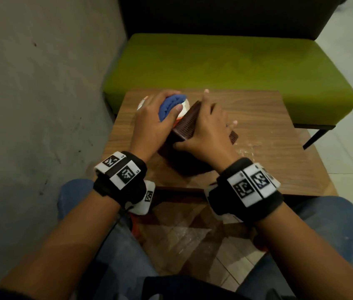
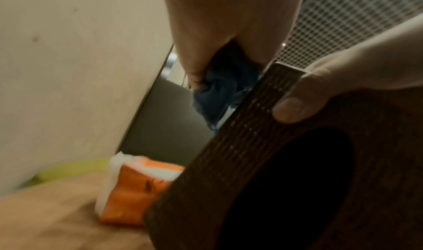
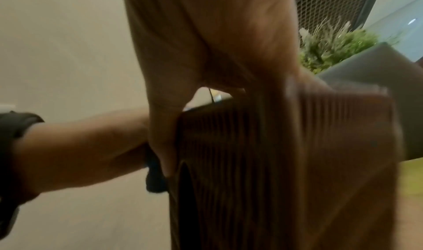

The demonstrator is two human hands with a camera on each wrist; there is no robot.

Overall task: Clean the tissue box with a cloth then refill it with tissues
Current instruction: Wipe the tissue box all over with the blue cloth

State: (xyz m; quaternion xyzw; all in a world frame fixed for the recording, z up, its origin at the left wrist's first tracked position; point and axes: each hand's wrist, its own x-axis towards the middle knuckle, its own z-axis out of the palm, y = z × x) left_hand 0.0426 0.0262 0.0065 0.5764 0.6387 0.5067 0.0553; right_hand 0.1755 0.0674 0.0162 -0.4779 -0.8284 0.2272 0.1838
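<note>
A dark brown ribbed tissue box (image 1: pixel 185 124) stands tilted on the wooden table (image 1: pixel 264 135), its oval opening (image 2: pixel 286 187) facing me. My right hand (image 1: pixel 203 128) grips the box over its top, thumb on the near face (image 2: pixel 290 109). My left hand (image 1: pixel 156 118) holds a bunched blue cloth (image 1: pixel 171 105) against the box's left side (image 2: pixel 219 91). Behind the box lies an orange and white tissue pack (image 2: pixel 132 187), partly hidden. In the right wrist view the ribbed box (image 3: pixel 274 163) fills the frame under my palm.
A green cushioned bench (image 1: pixel 225 66) with a dark backrest runs along the table's far edge. A grey wall (image 1: pixel 37 83) stands close on the left. My knees in jeans (image 1: pixel 115 234) sit under the table's near edge. A green plant (image 3: pixel 332 44) shows behind.
</note>
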